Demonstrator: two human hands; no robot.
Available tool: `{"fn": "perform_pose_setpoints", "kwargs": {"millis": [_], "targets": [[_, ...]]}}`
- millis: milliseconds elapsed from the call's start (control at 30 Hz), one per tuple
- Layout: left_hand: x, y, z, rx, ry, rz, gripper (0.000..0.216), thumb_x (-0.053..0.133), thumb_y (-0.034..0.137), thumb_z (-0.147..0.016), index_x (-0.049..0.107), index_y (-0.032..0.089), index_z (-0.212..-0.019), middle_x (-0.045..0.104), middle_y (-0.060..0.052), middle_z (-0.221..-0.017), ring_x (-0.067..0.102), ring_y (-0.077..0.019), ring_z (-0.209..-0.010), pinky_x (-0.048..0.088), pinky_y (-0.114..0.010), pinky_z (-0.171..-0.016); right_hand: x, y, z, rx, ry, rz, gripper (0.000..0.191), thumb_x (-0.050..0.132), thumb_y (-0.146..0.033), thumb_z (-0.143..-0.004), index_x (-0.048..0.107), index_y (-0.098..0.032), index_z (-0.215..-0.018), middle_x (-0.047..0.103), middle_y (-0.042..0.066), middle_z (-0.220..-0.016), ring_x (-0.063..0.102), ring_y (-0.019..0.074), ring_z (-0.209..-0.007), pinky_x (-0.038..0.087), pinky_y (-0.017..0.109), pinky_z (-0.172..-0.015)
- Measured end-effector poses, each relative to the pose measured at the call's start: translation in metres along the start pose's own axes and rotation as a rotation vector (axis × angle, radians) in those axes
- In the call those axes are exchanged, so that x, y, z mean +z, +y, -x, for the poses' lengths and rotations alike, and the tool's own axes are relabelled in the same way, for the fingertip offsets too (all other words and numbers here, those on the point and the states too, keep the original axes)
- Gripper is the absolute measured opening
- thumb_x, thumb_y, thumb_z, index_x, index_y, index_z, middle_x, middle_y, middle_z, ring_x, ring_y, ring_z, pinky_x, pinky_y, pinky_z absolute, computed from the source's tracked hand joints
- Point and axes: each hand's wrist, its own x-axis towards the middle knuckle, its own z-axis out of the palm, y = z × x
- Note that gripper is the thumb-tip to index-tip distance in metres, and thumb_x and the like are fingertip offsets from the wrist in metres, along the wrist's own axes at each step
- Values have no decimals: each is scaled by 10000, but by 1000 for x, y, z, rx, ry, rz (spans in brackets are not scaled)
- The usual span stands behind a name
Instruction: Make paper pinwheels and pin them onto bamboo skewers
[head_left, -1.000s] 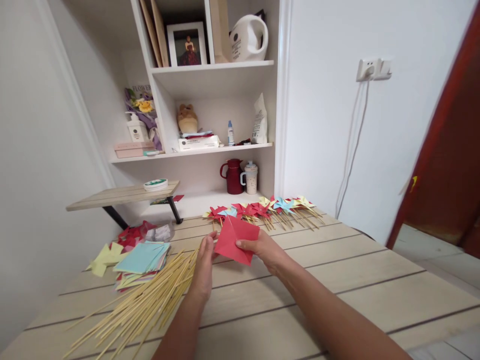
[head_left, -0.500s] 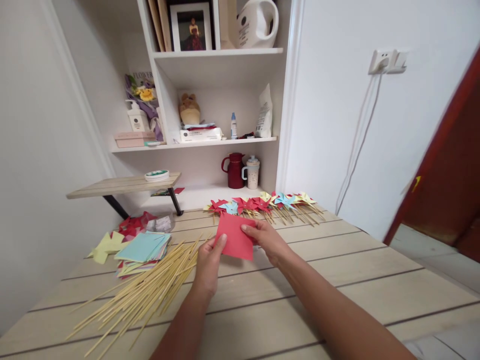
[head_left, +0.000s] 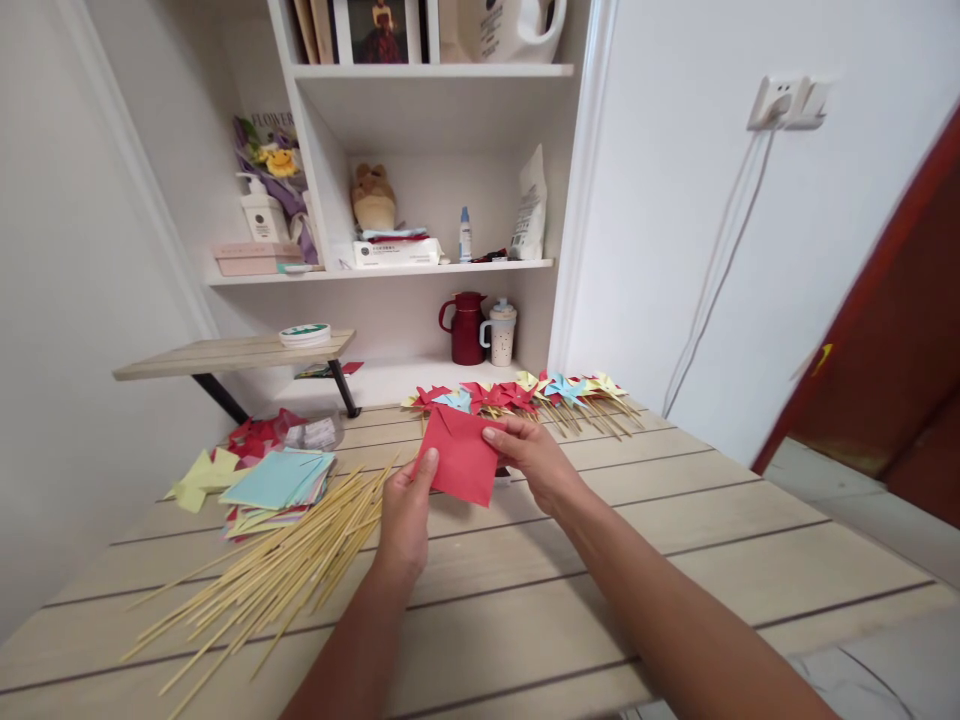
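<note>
A square of red paper (head_left: pixel 463 462) is held tilted above the table, with a short dark line near its upper left corner. My left hand (head_left: pixel 406 515) pinches its left edge, thumb on top. At the right edge my right hand (head_left: pixel 538 462) grips it between thumb and fingers; the fingertips are hidden behind the sheet. Left of my hands lie many thin wooden sticks (head_left: pixel 277 565) in a loose fan. Beyond them is a stack of coloured paper squares (head_left: pixel 279 480), light blue on top. Finished paper pinwheels (head_left: pixel 517 395) on sticks lie in a row behind the red paper.
At the left are a yellow paper pinwheel shape (head_left: pixel 201 480), red paper pieces (head_left: pixel 259 435) and a clear plastic box (head_left: pixel 319 434). A small raised shelf (head_left: pixel 225 355) stands behind them. A dark red jug (head_left: pixel 469 330) and a cup (head_left: pixel 502 335) stand at the back.
The red paper has turned and tilted slightly in my hands, and a dark line now shows near its upper corner. Both hands keep their hold. The whole view has shifted a little.
</note>
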Motion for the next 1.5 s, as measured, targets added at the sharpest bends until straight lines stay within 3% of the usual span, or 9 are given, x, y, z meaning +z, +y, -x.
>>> {"fn": "perform_pose_setpoints", "kwargs": {"millis": [433, 700, 1067, 1167, 1300, 1500], "targets": [[-1, 0, -1, 28, 4, 7, 444, 702, 517, -785, 763, 129, -991, 771, -118, -982, 697, -262, -931, 516, -358, -831, -2, -4, -1, -139, 47, 76, 264, 808, -408, -653, 719, -184, -761, 680, 8, -713, 594, 150, -656, 479, 287, -627], [-8, -3, -4, 34, 18, -18, 550, 529, 643, -855, 733, 142, -754, 751, -102, -799, 645, -186, -657, 492, -301, -654, -13, -12, -6, -163, 131, 147, 303, 814, -432, -629, 713, -177, -758, 667, 19, -687, 558, 160, -647, 440, 295, -620], [-9, -2, -4, 28, 38, -16, 549, 532, 643, -852, 727, 147, -718, 725, -78, -730, 619, -168, -626, 480, -291, -653, -16, -16, -5, -173, 144, 169, 304, 799, -442, -640, 710, -173, -750, 672, 33, -700, 568, 171, -656, 454, 310, -630], [-7, 0, -3, 42, 7, -14, 557, 523, 643, -860, 746, 141, -766, 746, -98, -790, 660, -198, -719, 497, -310, -710, -16, -15, -5, -173, 135, 183, 296, 795, -437, -645, 716, -175, -758, 668, 25, -692, 564, 166, -648, 448, 308, -624], [1, 7, 2, 36, -129, 35, 483, 551, 569, -884, 745, 149, -1022, 758, -114, -1020, 676, -247, -985, 492, -348, -882, -16, -13, -5, -152, 64, 228, 269, 778, -426, -665, 717, -180, -756, 650, 5, -670, 537, 147, -614, 424, 289, -592], [6, 12, 10, -77, -258, 94, 388, 693, 409, -835, 712, 145, -1119, 759, -121, -1023, 696, -262, -983, 521, -365, -872, -14, -12, -2, -150, -88, 360, 219, 728, -404, -728, 721, -185, -730, 580, -19, -601, 472, 119, -559, 377, 254, -537]]}}
